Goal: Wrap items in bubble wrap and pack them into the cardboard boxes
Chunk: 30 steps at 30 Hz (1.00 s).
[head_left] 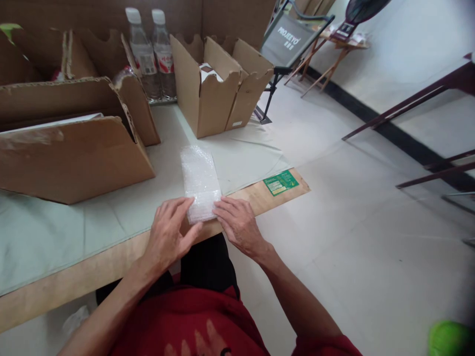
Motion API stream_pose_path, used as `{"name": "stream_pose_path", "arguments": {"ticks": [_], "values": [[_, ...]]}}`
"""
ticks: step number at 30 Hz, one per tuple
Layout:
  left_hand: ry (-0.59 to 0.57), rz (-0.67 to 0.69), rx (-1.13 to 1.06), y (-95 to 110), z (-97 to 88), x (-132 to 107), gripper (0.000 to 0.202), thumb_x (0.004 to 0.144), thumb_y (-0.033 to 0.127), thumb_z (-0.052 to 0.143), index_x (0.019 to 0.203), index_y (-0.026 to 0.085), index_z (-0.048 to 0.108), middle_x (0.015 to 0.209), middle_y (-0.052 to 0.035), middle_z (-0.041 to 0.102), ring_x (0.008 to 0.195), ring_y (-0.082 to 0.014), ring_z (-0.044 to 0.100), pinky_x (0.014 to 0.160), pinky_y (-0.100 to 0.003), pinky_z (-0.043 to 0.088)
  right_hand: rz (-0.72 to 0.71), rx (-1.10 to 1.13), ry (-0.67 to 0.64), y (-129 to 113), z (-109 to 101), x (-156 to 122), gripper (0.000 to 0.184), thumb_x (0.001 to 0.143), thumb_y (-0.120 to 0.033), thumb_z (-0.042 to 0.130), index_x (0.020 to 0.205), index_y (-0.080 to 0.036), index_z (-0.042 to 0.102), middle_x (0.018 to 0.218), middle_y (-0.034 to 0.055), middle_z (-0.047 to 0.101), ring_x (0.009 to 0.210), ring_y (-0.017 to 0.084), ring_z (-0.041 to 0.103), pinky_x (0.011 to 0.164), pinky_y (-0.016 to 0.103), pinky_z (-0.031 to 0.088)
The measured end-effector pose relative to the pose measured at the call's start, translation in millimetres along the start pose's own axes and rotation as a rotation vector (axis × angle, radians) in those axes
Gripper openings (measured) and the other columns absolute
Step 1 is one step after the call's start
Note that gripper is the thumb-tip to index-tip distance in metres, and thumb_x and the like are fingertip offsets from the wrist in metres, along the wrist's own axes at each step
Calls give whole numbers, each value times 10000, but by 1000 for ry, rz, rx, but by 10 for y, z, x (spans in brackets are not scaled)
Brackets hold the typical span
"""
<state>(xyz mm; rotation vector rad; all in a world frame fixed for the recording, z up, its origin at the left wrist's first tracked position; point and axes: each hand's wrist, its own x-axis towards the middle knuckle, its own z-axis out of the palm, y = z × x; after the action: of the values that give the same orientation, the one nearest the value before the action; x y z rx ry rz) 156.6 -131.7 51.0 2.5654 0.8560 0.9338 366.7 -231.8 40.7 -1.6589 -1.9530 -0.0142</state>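
A flat bubble-wrap pouch (pixel 199 178) lies lengthwise on the pale sheet covering the table (pixel 55 232), its near end at the table's front edge. My left hand (pixel 168 232) rests with fingers stretched flat on the pouch's near left corner. On the near right corner my right hand (pixel 239 222) lies the same way, fingertips touching the bubble wrap. Neither hand grips it.
A large open cardboard box (pixel 70 158) sits at the left, a smaller open box (pixel 218 84) behind the pouch, and two water bottles (pixel 154 49) stand at the back. A green label (pixel 281 182) is on the table's right corner. A folding chair (pixel 289 44) stands on the floor beyond.
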Motion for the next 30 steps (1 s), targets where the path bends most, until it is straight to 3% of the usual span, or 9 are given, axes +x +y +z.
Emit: {"name": "stream_pose_path", "arguments": {"ticks": [3,7,11,15,19,23,26,28,30], "values": [[-60,63,-52,59,-55,-51,287,995,232,601,1274,183,647,1059,-89,764,989,-235,692,882,-378,537,0,68,10,8,-56,60,223,1039,-171,548,1141,-181,745,1080,98,809,1055,254,711,962,438,487],[-66,-58,-87,-1,34,8,236,987,193,559,1165,184,715,822,-33,750,746,-187,672,757,-332,530,67,100,37,16,-100,146,228,1057,-266,555,1186,-196,729,1069,91,806,999,245,716,921,421,504],[-57,-165,-29,-101,176,113,260,944,219,582,1153,187,733,928,-67,785,782,-207,691,783,-353,554,93,15,160,1,-111,107,217,1033,-280,594,1202,-235,722,1229,105,770,1139,272,692,972,455,497],[-38,-182,6,-105,209,121,256,968,239,575,1161,168,728,978,-108,761,895,-261,695,847,-414,561,-30,-17,76,29,-39,61,236,1007,-210,611,1209,-223,732,1280,109,766,1287,301,645,1026,482,480],[-6,-10,22,-32,65,24,287,997,298,610,1247,170,671,1258,-170,707,1153,-315,653,980,-476,527,19,69,-7,75,4,126,253,1029,-217,582,1210,-245,756,1167,85,801,1273,286,657,1047,484,479],[-61,98,-52,-11,-79,-19,290,1009,171,568,1294,185,614,1089,-88,761,1064,-248,671,970,-416,502,61,224,-78,61,-70,169,269,1047,-273,564,1244,-257,747,1128,67,801,1132,244,706,1021,454,512],[-64,19,-52,-97,-45,49,285,1012,178,552,1287,174,625,1002,-67,771,921,-226,675,882,-387,509,83,201,-1,42,-104,153,285,1053,-327,568,1284,-247,715,1227,91,774,1174,255,690,1026,455,513],[-68,-43,-17,-178,23,110,281,1009,208,551,1270,168,647,994,-81,770,914,-246,681,854,-401,513,66,136,52,40,-87,139,314,1035,-351,605,1315,-239,693,1308,115,740,1236,280,661,1055,477,499],[-72,-90,17,-237,79,149,276,1011,236,538,1244,168,669,1026,-105,766,954,-275,687,853,-425,519,33,77,20,47,-43,141,357,1007,-348,647,1347,-244,677,1370,125,711,1288,301,630,1072,496,488]]}}
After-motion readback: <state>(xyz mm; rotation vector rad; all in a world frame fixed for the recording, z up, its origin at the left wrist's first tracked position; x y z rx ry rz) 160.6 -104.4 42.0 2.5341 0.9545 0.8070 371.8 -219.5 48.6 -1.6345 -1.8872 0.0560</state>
